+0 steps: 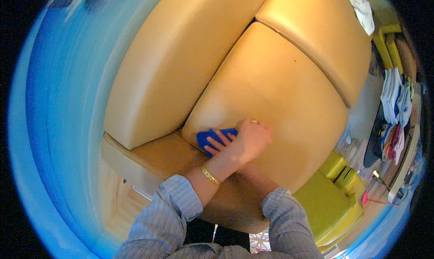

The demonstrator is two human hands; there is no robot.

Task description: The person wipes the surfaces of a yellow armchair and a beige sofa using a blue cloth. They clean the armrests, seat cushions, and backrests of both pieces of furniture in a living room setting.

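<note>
My forearms cross over the tan, leather-like sofa seat [288,99]. My right hand [219,143] reaches leftward beneath my left forearm, its fingers spread over a crumpled blue cloth [203,138] and pressing it on the seat near the backrest corner. My left hand [256,133], wearing a ring, is above or on the seat to the right of the cloth; its fingers are curled or turned down and blurred, so whether it holds anything cannot be told. A gold bracelet [210,175] circles my left wrist. Part of my right wrist is hidden behind the left forearm.
The sofa backrest [176,55] rises at the left beside a blue wall [71,106], with an armrest [135,167] at lower left. Another cushion [315,32] adjoins at upper right. A yellow-green padded seat [325,201] stands at lower right; clothes [393,96] lie beyond it.
</note>
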